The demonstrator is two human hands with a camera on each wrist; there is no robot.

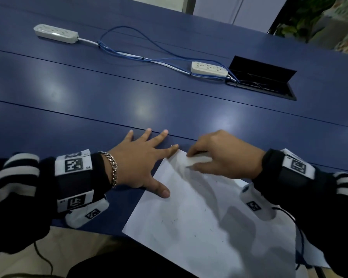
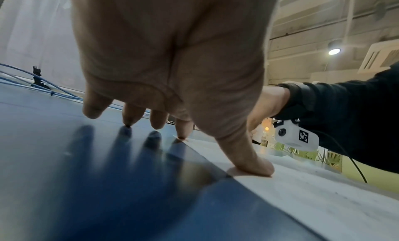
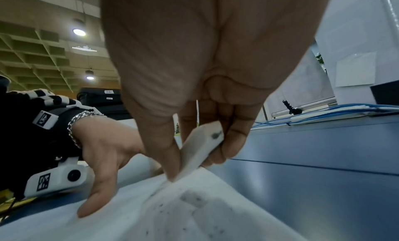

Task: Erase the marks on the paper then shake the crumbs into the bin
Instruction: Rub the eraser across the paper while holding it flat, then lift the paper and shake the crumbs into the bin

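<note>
A white sheet of paper (image 1: 191, 217) lies askew at the near edge of the blue table, its near corner hanging over the edge. Small dark crumbs (image 3: 172, 210) dot the paper (image 3: 194, 215). My left hand (image 1: 141, 163) lies flat with fingers spread; its thumb (image 2: 252, 162) and index fingertip press the paper's (image 2: 313, 193) left edge and far corner. My right hand (image 1: 223, 155) pinches a white eraser (image 1: 199, 160) between thumb and fingers and holds it down on the paper near the far corner. The eraser (image 3: 200, 149) has a dark smudge on its end. No bin is in view.
On the blue table (image 1: 88, 93) lie two white power strips (image 1: 55, 33) (image 1: 209, 68) joined by blue and white cables (image 1: 139, 55). An open black cable hatch (image 1: 263, 79) sits at the back right. Plants stand beyond the table's far right corner.
</note>
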